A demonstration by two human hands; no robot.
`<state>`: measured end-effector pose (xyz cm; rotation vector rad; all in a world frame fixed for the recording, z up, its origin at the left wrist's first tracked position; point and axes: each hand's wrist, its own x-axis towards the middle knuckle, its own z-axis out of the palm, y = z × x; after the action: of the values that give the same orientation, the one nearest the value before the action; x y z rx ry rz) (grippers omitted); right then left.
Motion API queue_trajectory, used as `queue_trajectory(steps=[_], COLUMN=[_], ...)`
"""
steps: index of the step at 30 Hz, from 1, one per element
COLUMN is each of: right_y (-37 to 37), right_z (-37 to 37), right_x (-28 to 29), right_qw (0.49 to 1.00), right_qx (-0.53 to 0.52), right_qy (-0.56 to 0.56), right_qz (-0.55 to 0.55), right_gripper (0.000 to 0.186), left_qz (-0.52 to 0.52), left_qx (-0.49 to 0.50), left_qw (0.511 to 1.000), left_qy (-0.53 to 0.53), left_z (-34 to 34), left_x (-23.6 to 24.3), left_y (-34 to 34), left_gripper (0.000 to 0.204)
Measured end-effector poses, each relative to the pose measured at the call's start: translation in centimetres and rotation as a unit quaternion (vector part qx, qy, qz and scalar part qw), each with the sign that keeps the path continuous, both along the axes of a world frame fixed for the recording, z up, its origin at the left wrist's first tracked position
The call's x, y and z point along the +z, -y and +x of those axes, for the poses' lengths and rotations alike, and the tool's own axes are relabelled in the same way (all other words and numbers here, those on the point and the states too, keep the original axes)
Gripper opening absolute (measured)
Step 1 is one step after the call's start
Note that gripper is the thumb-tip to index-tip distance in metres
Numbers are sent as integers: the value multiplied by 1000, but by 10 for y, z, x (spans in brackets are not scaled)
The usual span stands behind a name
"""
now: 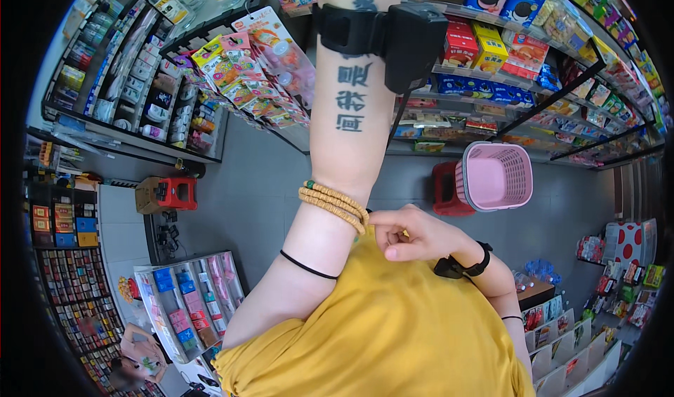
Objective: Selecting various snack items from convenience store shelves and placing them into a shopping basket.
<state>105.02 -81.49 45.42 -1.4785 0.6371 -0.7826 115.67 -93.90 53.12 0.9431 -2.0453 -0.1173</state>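
My left arm stretches up the middle of the view and passes out at the top edge, so my left hand is hidden. A black strap with a boxy black device (414, 46) is around its upper visible part, above a dark tattoo. A looped wooden bead bracelet (333, 206) circles the same arm lower down, and a thin black band sits below that. My right hand (414, 234) is at the bracelet's right side, its index finger stretched out to the beads. The thumb stands apart from that finger; the other fingers are curled, and nothing shows in the hand.
A pink basket (516, 204) rests on or beside a red stool (449, 186). Snack shelves (484, 84) stand ahead at right, hanging candy packets (242, 81) ahead at left. Another red stool (181, 193) and a display rack (186, 302) are left. A person (144, 355) is at lower left.
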Motion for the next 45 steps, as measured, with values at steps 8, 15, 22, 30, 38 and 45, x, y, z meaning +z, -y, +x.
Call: queue_trajectory(steps=[8, 15, 22, 30, 38, 45], right_y=[8, -34, -135, -182, -227, -260], right_z=[-49, -137, -190, -174, -164, -164], right_x=[-29, -171, -319, -338, -389, -430], right_qw=[975, 878, 735, 677, 653, 640], right_qx=[-186, -370, -469, -470, -515, -534], right_qy=[-69, -219, -327, -342, -241, -226], right_qz=[101, 210, 365, 452, 501, 505], right_gripper=[19, 30, 22, 19, 8, 9], left_qz=[299, 16, -78, 21, 115, 240], left_qx=[-409, -700, -654, -722, -726, -766], left_qw=[770, 680, 688, 646, 534, 413], left_qy=[-387, -217, -304, -246, -417, -430], left_z=[-35, -48, -59, -45, -81, -66], left_x=[62, 74, 81, 76, 53, 56], left_y=[22, -3, -9, 3, -3, -38], left_gripper=[25, 7, 23, 15, 7, 9])
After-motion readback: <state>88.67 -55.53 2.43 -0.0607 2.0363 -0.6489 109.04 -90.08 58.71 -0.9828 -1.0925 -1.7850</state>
